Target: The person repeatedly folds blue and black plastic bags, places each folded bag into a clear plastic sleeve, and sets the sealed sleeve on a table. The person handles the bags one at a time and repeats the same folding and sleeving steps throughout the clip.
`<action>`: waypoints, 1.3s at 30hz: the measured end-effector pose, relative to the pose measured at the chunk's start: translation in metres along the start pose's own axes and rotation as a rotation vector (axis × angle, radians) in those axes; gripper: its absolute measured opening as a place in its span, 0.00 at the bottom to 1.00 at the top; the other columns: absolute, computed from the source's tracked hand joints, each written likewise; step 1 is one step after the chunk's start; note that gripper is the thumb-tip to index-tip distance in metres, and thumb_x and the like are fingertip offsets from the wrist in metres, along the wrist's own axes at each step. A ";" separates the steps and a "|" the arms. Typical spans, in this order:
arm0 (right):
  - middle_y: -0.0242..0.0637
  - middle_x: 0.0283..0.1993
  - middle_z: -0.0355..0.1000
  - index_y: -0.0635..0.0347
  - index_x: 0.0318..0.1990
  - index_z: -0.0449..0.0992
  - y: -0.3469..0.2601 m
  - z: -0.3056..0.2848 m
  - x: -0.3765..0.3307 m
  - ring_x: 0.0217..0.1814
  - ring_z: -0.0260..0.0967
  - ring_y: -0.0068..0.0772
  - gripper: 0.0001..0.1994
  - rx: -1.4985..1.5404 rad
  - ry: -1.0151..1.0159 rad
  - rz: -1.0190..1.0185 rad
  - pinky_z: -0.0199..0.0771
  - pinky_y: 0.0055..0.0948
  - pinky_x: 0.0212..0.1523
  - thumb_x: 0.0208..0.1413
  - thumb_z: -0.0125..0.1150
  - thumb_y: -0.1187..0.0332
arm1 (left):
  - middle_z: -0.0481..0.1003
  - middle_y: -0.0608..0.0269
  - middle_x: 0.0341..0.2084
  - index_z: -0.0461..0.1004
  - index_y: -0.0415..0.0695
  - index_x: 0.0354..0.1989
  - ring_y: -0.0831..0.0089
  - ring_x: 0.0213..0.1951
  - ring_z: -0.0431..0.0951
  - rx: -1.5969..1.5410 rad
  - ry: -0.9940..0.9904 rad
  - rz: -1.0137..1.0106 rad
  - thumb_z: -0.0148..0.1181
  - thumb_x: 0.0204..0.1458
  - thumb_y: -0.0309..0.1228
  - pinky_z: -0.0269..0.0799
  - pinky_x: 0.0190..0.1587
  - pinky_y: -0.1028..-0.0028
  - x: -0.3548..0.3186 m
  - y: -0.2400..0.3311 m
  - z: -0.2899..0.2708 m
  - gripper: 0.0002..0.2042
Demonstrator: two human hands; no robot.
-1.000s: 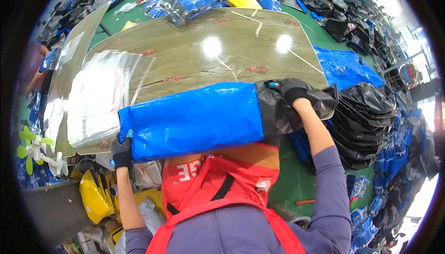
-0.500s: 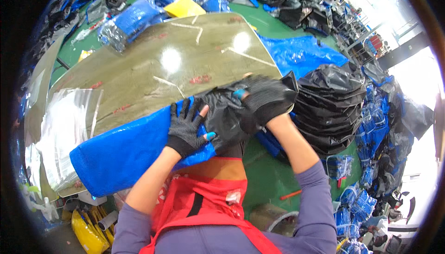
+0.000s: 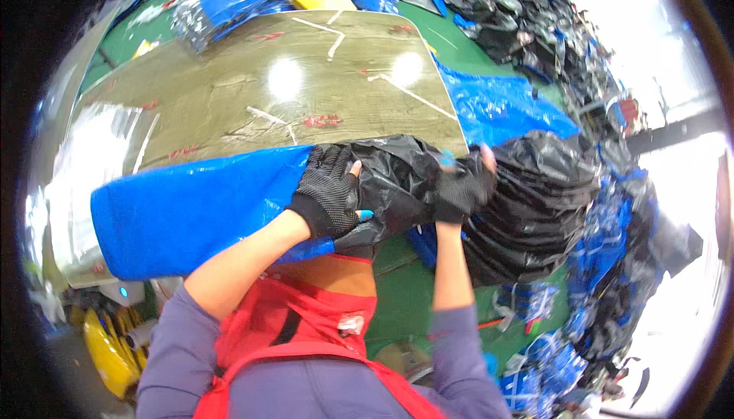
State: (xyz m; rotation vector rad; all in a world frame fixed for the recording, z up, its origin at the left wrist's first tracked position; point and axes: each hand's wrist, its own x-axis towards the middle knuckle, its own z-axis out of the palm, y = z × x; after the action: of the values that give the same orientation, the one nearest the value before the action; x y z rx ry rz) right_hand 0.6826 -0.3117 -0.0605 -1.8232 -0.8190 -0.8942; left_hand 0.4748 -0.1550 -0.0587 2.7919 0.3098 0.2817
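A long folded piece, its left part a blue sheet point(image 3: 199, 216) and its right part black plastic point(image 3: 394, 182), lies along the table's near edge. My left hand point(image 3: 329, 190), in a black knit glove with a bare finger and a blue-tipped thumb, rests spread where blue meets black. My right hand point(image 3: 462, 193), gloved alike, is over the black plastic's right end by the table corner. Motion blurs it, but the blue thumb tip and a bare fingertip stand apart. Its other fingers are hard to make out.
The wood-patterned table point(image 3: 222, 113) bears white tape strips and a clear plastic sheet point(image 3: 103, 167) at left. Right of it are a tall black plastic pile point(image 3: 535, 205) and a blue sheet point(image 3: 505, 105). Wrapped blue packages point(image 3: 229, 6) sit beyond its far edge. Yellow bundles point(image 3: 111, 350) are at lower left.
My view has shifted slightly. My right hand has turned and dropped a little, and the black plastic's raised end no longer stands up beside it. My left hand keeps its place on the sheet.
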 end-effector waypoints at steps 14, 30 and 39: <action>0.57 0.57 0.62 0.51 0.63 0.62 -0.199 -0.010 -0.023 0.57 0.59 0.65 0.44 0.222 -0.598 -0.321 0.58 0.54 0.59 0.30 0.70 0.59 | 0.65 0.49 0.58 0.71 0.47 0.53 0.53 0.64 0.55 -0.362 0.001 0.325 0.56 0.48 0.50 0.46 0.66 0.56 -0.067 0.002 -0.049 0.27; 0.53 0.65 0.58 0.68 0.60 0.63 -0.187 0.051 -0.070 0.70 0.50 0.55 0.30 -0.188 -1.106 -0.190 0.42 0.59 0.66 0.56 0.46 0.54 | 0.58 0.41 0.62 0.59 0.38 0.62 0.49 0.65 0.56 -0.146 0.134 -0.079 0.46 0.55 0.43 0.40 0.68 0.50 -0.127 -0.070 -0.015 0.29; 0.57 0.66 0.56 0.68 0.65 0.56 -0.228 0.066 -0.092 0.71 0.48 0.57 0.39 -0.221 -1.051 -0.353 0.35 0.58 0.69 0.54 0.47 0.44 | 0.67 0.47 0.57 0.68 0.43 0.56 0.54 0.62 0.62 -0.009 -0.063 -0.230 0.51 0.52 0.37 0.42 0.68 0.52 -0.198 -0.118 -0.093 0.23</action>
State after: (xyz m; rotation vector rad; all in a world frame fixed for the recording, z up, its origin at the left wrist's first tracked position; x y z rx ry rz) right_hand 0.4627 -0.1845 -0.0592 -2.3822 -1.7754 -0.1480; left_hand 0.2426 -0.0669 -0.0428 2.7164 0.6060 0.1406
